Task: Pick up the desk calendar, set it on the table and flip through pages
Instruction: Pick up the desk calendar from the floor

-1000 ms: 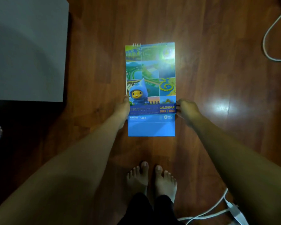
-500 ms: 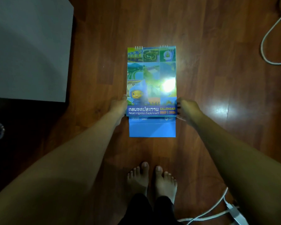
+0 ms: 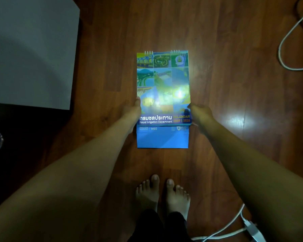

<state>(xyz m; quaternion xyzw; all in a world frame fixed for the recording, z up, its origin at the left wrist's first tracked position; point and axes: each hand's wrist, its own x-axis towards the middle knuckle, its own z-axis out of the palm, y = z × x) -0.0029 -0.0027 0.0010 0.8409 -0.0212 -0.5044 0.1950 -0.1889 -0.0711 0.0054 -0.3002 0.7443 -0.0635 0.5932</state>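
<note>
A blue and green desk calendar (image 3: 163, 81) with spiral rings at its far edge lies on the wooden floor ahead of me. Its glossy cover page is lifted at the near edge, above the plain blue base flap (image 3: 162, 139). My left hand (image 3: 132, 111) grips the cover's left edge, thumb on top. My right hand (image 3: 200, 116) grips the cover's right edge. Glare hides part of the cover picture.
A grey table top (image 3: 30, 53) stands at the left, with a dark area below it. White cables lie at the far right (image 3: 287, 41) and near right (image 3: 241, 224). My bare feet (image 3: 163, 193) stand just behind the calendar.
The cover's near edge has risen and tilted up in both hands, showing more of the blue base flap. The view has shifted slightly.
</note>
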